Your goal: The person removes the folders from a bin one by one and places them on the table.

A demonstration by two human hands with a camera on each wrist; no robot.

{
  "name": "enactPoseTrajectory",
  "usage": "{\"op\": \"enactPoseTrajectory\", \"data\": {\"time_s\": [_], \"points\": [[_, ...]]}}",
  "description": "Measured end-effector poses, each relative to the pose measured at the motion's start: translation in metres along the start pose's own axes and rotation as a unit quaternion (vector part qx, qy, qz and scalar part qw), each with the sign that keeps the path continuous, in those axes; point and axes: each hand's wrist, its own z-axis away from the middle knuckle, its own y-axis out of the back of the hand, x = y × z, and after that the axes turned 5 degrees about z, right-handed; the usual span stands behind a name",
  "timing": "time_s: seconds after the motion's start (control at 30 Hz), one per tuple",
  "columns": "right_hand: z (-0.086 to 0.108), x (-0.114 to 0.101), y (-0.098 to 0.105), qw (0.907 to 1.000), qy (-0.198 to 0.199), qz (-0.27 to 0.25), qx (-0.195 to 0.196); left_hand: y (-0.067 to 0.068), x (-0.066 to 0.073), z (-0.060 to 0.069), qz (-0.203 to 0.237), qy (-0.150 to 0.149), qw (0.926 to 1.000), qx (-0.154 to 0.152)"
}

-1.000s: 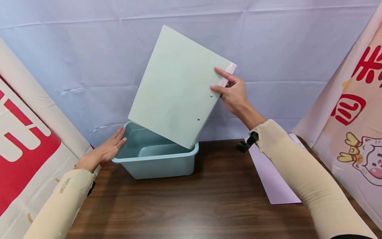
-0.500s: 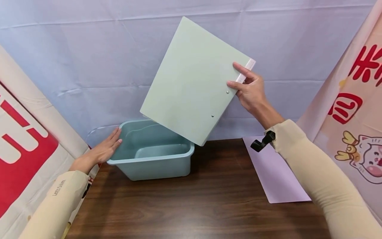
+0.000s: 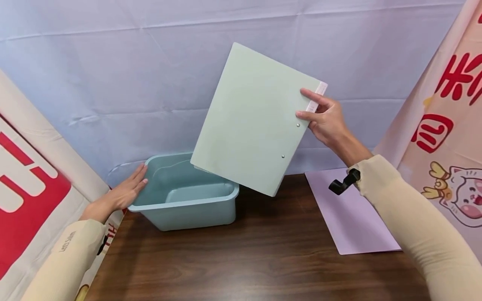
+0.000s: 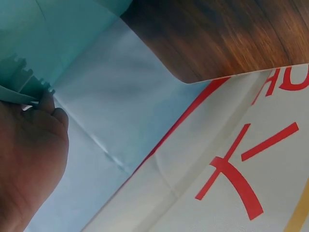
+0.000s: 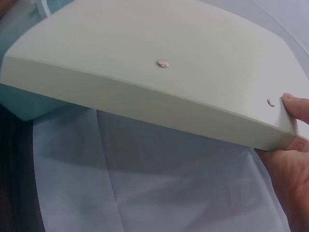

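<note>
My right hand pinches a pale green file folder by its corner near a whitish strip, with two rivets on the cover. The folder hangs tilted in the air, its lower left corner over the right part of a blue-green plastic basin. From the right wrist view, the folder's thick spine faces the camera. My left hand rests with straight fingers against the basin's left rim; in the left wrist view the basin's underside and wall show beside that hand.
A lilac folder lies flat at the right of the brown wooden table, partly under my right forearm. A pale cloth backdrop hangs behind. Printed banners flank both sides, the right one bearing a cartoon cat.
The green folder has moved right with my right hand, away from the basin's middle, rising and then dipping. The left hand and basin sit slightly farther left in the view.
</note>
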Motion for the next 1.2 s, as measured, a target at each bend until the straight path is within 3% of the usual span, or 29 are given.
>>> {"op": "enactPoseTrajectory", "data": {"time_s": [0.23,0.5,0.77,1.0,1.2], "points": [[0.005,0.006,0.019,0.9996,-0.004,0.003,-0.029,0.000,-0.008,0.003,-0.008,-0.004,0.9999,0.009],[0.011,0.012,0.039,0.9982,-0.017,0.018,-0.054,0.003,-0.011,0.008,-0.008,0.000,0.9999,0.010],[0.022,0.013,0.059,0.9955,-0.046,0.002,-0.082,0.005,-0.011,0.011,-0.007,0.004,0.9999,0.006],[0.030,0.020,0.074,0.9920,-0.069,0.070,-0.079,0.002,-0.012,0.011,-0.006,0.008,0.9999,0.005],[0.039,0.028,0.091,0.9876,-0.090,0.083,-0.098,0.001,-0.012,0.010,-0.003,0.012,0.9999,-0.001]]}}
